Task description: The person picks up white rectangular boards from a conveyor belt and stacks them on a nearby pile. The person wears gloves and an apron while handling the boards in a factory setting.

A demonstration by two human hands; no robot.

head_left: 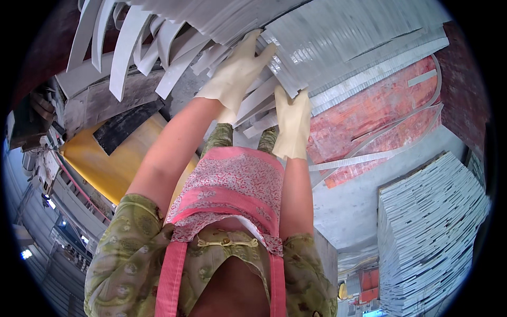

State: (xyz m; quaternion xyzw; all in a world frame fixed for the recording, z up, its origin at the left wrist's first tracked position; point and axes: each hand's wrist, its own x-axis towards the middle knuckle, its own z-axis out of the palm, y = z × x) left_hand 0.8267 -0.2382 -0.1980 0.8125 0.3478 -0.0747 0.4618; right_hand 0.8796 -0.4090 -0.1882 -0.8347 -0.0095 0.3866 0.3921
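Cream rubber gloves cover both of my hands. My right hand is closed on the near end of a glossy grey strip, thumb and fingers on either side of it. Farther up and to the left, my left hand grips along the left edge of that strip; some of its fingers are hidden. The strip lies at the left edge of a wide layer of flat grey strips set side by side. Loose pale strips stick out below and between my hands.
Long pale strips hang curved at the upper left. A worn red board lies right of my right hand, with thin bent strips on it. A tall stack of pale strips stands at the right. A yellow sheet is at the left.
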